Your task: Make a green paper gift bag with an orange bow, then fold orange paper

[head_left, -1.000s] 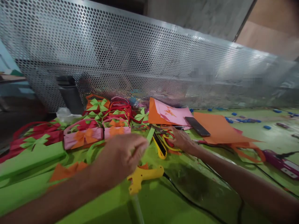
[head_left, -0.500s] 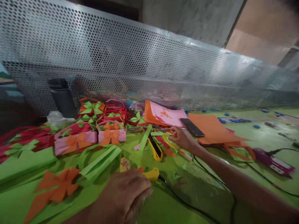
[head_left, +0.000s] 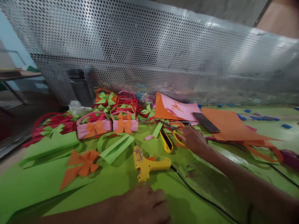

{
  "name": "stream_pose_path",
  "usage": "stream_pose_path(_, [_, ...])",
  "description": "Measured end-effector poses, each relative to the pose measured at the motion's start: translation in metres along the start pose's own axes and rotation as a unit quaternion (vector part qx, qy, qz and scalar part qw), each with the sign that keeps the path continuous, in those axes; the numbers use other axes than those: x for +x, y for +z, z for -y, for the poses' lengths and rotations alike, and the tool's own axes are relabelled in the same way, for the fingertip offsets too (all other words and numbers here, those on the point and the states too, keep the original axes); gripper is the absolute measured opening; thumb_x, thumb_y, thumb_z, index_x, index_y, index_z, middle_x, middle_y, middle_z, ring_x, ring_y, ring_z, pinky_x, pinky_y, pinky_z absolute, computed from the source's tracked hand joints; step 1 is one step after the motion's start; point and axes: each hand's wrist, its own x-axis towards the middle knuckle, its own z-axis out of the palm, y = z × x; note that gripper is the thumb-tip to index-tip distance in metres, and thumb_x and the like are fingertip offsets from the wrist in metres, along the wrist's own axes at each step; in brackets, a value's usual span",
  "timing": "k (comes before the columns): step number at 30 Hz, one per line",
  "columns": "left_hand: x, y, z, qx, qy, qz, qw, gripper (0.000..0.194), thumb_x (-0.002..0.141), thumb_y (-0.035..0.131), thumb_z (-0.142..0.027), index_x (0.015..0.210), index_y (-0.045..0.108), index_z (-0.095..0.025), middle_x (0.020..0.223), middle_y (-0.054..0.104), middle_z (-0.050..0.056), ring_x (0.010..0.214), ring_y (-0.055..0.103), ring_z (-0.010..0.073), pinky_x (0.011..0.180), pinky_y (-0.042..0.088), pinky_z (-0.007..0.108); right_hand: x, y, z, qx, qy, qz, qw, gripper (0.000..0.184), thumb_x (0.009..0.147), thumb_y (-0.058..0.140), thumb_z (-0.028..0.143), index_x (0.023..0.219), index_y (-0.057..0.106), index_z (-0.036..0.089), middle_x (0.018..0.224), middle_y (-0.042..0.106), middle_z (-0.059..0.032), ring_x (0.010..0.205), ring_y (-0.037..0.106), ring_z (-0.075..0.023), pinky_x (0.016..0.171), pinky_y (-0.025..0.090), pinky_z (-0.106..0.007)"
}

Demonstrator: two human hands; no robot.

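Right grip: the right hand (head_left: 193, 140) is bending its fingers down over the yellow handles of the scissors (head_left: 170, 126); whether they are closing on them, I cannot tell.
Left grip: the left hand (head_left: 142, 205) is curling just below the glue gun (head_left: 149, 165); its fingertips are hiding, so I cannot tell if it is holding anything.
Scissors: lying at mid-table, blades pointing away to the left among paper scraps (head_left: 157, 130).
In the way: the yellow-and-black cutter (head_left: 166, 140) is lying close beside the scissors; the glue gun is lying nearer, its black cord (head_left: 187, 183) trailing under the right arm.
Beyond the right hand: a phone (head_left: 205, 122) is resting between a pink sheet (head_left: 179, 109) and an orange sheet (head_left: 224, 123).
Left side: an orange bow (head_left: 86, 165) is lying before small paper bags (head_left: 94, 128).
Back: a dark bottle (head_left: 80, 91) is standing by the metal screen (head_left: 140, 46).
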Motion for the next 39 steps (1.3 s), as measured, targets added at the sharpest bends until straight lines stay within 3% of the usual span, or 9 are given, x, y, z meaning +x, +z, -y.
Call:
stream_pose_path(4, [-0.001, 0.009, 0.001, -0.016, -0.002, -0.012, 1.0, 0.012, 0.082, 0.066, -0.025, 0.08, 0.058, -0.018, 0.074, 0.062, -0.005, 0.067, 0.053, 0.0123, 0.049, 0.037, 0.028, -0.019, -0.021, 0.023, 0.027, -0.091, 0.0, 0.995, 0.018, 0.088, 0.053, 0.032, 0.096, 0.061, 0.018, 0.105, 0.062, -0.0102, 0.1, 0.055, -0.0224, 0.079, 0.04, -0.029])
stream_pose_path(7, [-0.002, 0.013, 0.002, -0.023, 0.005, -0.018, 1.0, 0.011, 0.081, 0.067, -0.023, 0.081, 0.058, -0.017, 0.071, 0.06, -0.004, 0.061, 0.049, 0.0123, 0.045, 0.034, 0.03, -0.04, -0.031, 0.048, 0.094, -0.221, 0.026, 0.971, 0.022, 0.084, 0.06, 0.04, 0.085, 0.063, 0.018, 0.091, 0.065, -0.0068, 0.086, 0.058, -0.0204, 0.072, 0.041, -0.029])
stream_pose_path(9, [-0.002, 0.013, 0.003, -0.034, 0.018, -0.014, 0.999, 0.018, 0.076, 0.072, -0.023, 0.086, 0.058, -0.016, 0.07, 0.059, -0.004, 0.058, 0.046, 0.0125, 0.045, 0.034, 0.031, -0.052, -0.031, 0.06, 0.103, -0.26, 0.049, 0.959, 0.026, 0.079, 0.065, 0.042, 0.083, 0.063, 0.017, 0.087, 0.065, -0.0066, 0.083, 0.058, -0.0224, 0.07, 0.041, -0.031])
stream_pose_path(18, [-0.006, 0.015, 0.001, -0.002, 0.032, -0.014, 0.999, 0.023, 0.071, 0.076, -0.025, 0.086, 0.06, -0.015, 0.068, 0.059, -0.002, 0.055, 0.045, 0.0129, 0.045, 0.034, 0.031, -0.06, -0.018, 0.069, 0.102, -0.265, 0.073, 0.956, 0.012, 0.082, 0.062, 0.028, 0.085, 0.06, 0.017, 0.09, 0.062, -0.0058, 0.084, 0.058, -0.0218, 0.067, 0.04, -0.031])
stream_pose_path(24, [-0.008, 0.024, 0.004, 0.018, 0.026, -0.076, 0.997, 0.019, 0.073, 0.075, -0.024, 0.078, 0.059, -0.015, 0.067, 0.059, -0.004, 0.058, 0.045, 0.0113, 0.044, 0.033, 0.029, -0.058, -0.027, 0.045, 0.078, -0.19, 0.031, 0.978, 0.007, 0.082, 0.059, 0.026, 0.081, 0.06, 0.019, 0.086, 0.064, -0.0067, 0.077, 0.059, -0.0215, 0.064, 0.04, -0.031])
stream_pose_path(28, [-0.009, 0.025, 0.006, 0.015, 0.027, -0.077, 0.997, 0.023, 0.07, 0.077, -0.027, 0.079, 0.06, -0.016, 0.066, 0.058, -0.004, 0.055, 0.045, 0.0113, 0.044, 0.034, 0.029, -0.067, -0.019, 0.027, 0.051, -0.199, -0.023, 0.978, 0.009, 0.081, 0.058, 0.028, 0.08, 0.061, 0.02, 0.089, 0.066, -0.0091, 0.077, 0.06, -0.0234, 0.067, 0.042, -0.035])
stream_pose_path(32, [-0.008, 0.025, 0.006, 0.022, 0.026, -0.091, 0.995, 0.03, 0.063, 0.082, -0.03, 0.078, 0.06, -0.016, 0.064, 0.055, -0.004, 0.053, 0.042, 0.0114, 0.044, 0.034, 0.028, -0.079, -0.014, 0.015, 0.018, -0.206, -0.04, 0.977, 0.013, 0.078, 0.059, 0.031, 0.069, 0.062, 0.022, 0.076, 0.066, -0.0081, 0.071, 0.061, -0.0251, 0.066, 0.043, -0.037])
stream_pose_path(36, [-0.005, 0.023, 0.009, 0.028, 0.021, -0.114, 0.993, 0.025, 0.071, 0.077, -0.032, 0.07, 0.058, -0.017, 0.061, 0.054, -0.004, 0.052, 0.043, 0.0102, 0.044, 0.034, 0.027, -0.07, -0.034, 0.018, 0.043, -0.196, -0.015, 0.98, 0.022, 0.077, 0.059, 0.038, 0.062, 0.063, 0.023, 0.065, 0.065, -0.0064, 0.063, 0.061, -0.0246, 0.06, 0.042, -0.035])
stream_pose_path(39, [-0.002, 0.023, 0.011, 0.023, 0.013, -0.115, 0.993, 0.024, 0.084, 0.063, -0.031, 0.066, 0.056, -0.017, 0.057, 0.054, -0.004, 0.054, 0.046, 0.0098, 0.044, 0.033, 0.027, -0.043, -0.056, 0.039, 0.167, -0.161, 0.005, 0.973, 0.023, 0.083, 0.051, 0.037, 0.076, 0.068, 0.023, 0.075, 0.069, -0.0038, 0.071, 0.062, -0.021, 0.061, 0.042, -0.03])
